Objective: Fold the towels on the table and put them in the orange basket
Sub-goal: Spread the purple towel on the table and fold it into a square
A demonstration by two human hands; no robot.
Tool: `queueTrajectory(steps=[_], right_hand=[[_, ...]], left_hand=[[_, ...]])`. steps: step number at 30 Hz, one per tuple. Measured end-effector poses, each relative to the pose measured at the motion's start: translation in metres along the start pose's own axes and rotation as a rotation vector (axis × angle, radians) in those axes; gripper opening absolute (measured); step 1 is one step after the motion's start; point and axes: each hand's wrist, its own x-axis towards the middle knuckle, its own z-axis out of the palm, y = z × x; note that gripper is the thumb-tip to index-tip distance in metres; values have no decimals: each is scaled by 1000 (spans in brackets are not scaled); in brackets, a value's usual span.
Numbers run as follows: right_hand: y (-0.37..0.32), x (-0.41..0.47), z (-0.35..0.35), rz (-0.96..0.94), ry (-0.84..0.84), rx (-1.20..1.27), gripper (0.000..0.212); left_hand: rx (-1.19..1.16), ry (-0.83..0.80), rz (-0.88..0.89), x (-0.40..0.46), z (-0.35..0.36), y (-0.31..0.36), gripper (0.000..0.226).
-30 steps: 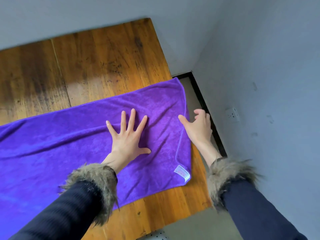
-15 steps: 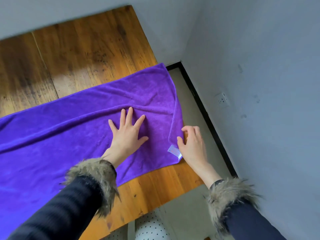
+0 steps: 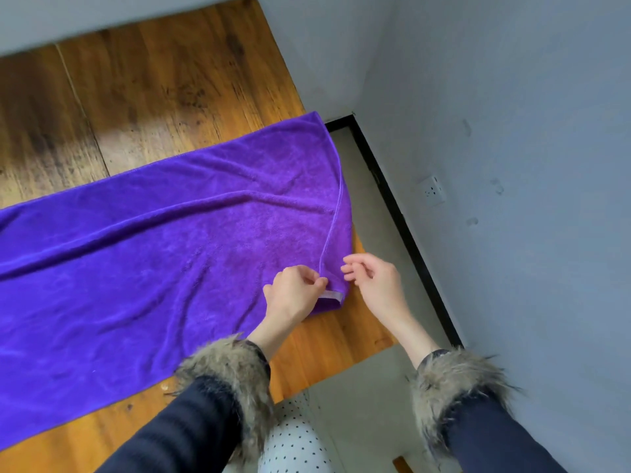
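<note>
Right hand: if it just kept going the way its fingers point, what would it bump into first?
Most likely the purple towel. The right hand has loosely curled fingers aimed left at the lifted corner, which the left hand pinches. Depth is unclear, but nothing else shows between them.

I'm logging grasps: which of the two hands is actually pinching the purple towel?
The left hand pinches the purple towel at its near corner by the white label; the right hand hovers beside it, fingers loose, holding nothing.

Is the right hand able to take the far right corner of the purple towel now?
Probably yes. The right hand hangs open beside the purple towel, and nothing lies between it and the far right corner. The left hand pinches only the near corner.
</note>
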Motion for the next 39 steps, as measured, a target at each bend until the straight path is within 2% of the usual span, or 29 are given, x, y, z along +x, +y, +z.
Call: queueTrajectory(steps=[2,5,8,13,17,25,30,36,39], right_hand=[[-16,13,-2,-24,87,74,21],[-47,43,0,-94,163,70,19],[-76,86,7,-120,156,-14,22],[-105,167,22,-123,141,-291,40],[-131,207,32,-34,106,-416,47],[-142,212,47,-113,183,-423,29],[-138,212,26,-93,281,-451,28],[-131,211,-16,-22,371,-446,28],[-126,200,-31,8,383,-390,26]], left_hand=[[-55,111,79,-6,-11,0,12],[-276,329,255,-14,-32,-5,8],[-257,398,309,-5,-48,-14,4],[35,400,155,22,-54,-48,8],[104,403,202,22,-49,-69,8],[367,393,282,18,-41,-75,11],[520,379,298,18,-38,-73,6],[577,190,336,12,-20,-51,22],[519,138,372,10,-12,-37,15]])
